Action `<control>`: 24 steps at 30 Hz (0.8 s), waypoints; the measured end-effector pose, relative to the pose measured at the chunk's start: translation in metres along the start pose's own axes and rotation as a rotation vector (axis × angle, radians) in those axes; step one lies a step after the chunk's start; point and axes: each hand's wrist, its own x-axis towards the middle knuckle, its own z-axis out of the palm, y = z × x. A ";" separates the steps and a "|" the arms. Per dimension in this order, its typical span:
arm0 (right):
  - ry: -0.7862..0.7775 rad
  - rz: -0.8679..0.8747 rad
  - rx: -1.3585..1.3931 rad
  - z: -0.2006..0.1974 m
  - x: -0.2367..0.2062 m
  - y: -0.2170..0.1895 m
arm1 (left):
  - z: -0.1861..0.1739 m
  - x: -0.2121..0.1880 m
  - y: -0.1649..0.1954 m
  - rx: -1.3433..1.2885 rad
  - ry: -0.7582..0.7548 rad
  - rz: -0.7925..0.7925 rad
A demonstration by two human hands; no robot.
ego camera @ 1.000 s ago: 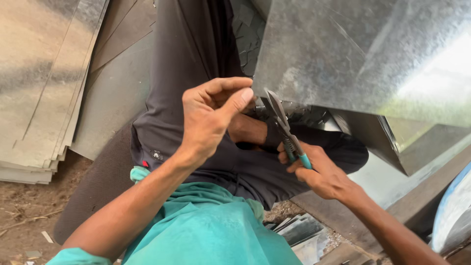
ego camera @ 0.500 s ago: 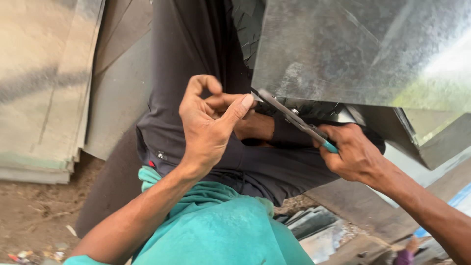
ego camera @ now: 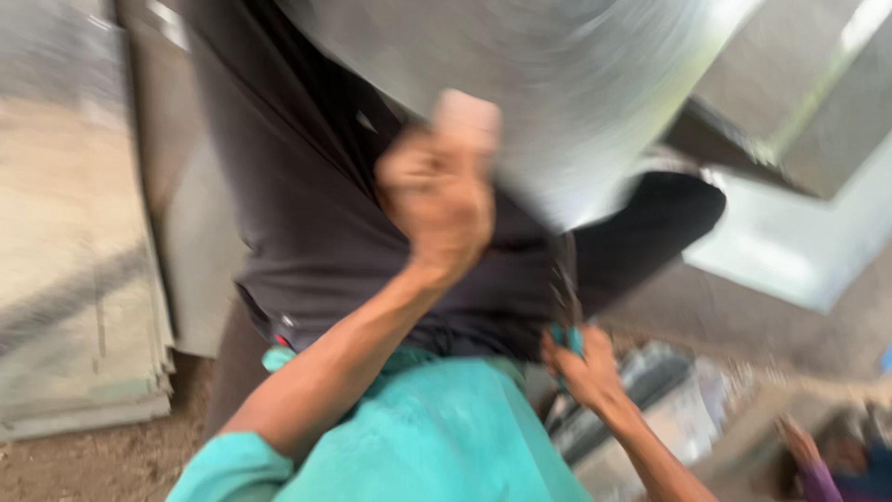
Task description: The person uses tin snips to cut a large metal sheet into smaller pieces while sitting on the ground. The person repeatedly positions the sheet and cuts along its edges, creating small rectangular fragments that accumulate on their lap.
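The picture is badly blurred. My left hand (ego camera: pixel 439 195) is raised and closed on the lower edge of a large galvanised metal sheet (ego camera: pixel 520 84) that fills the top of the view. My right hand (ego camera: pixel 581 367) sits lower, near my lap, gripping tin snips (ego camera: pixel 564 293) by their teal handles, blades pointing up toward the sheet's edge. My dark trousers (ego camera: pixel 307 223) and teal shirt (ego camera: pixel 427 437) lie beneath both hands.
A stack of flat metal sheets (ego camera: pixel 74 279) lies on the dirt ground at the left. Bent sheet-metal pieces (ego camera: pixel 790 251) stand at the right. Another person's hand and purple sleeve (ego camera: pixel 808 455) show at the bottom right.
My left hand has risen and now grips the sheet's edge. My right hand has dropped with the snips away from the cut. The view has swung and blurred.
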 end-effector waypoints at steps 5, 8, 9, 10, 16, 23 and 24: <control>-0.048 -0.092 -0.168 0.010 -0.013 -0.021 | 0.043 -0.030 0.012 -0.464 -0.275 -0.467; -0.173 -0.216 -0.135 0.002 -0.011 -0.053 | 0.001 -0.029 0.001 -0.015 -0.358 -0.335; -0.214 -0.248 -0.084 0.001 -0.007 -0.064 | -0.019 -0.029 -0.003 -0.042 -0.299 -0.355; -0.253 -0.282 -0.035 0.001 0.000 -0.074 | -0.035 -0.027 -0.008 -0.071 -0.240 -0.373; -0.298 -0.198 -0.160 0.006 0.021 -0.109 | -0.070 -0.013 -0.002 -0.180 -0.385 -0.285; -0.285 -0.230 -0.254 -0.005 0.021 -0.119 | -0.065 -0.008 -0.002 -0.131 -0.366 -0.296; -0.279 -0.234 -0.261 -0.006 0.021 -0.120 | -0.068 -0.011 -0.006 -0.148 -0.358 -0.295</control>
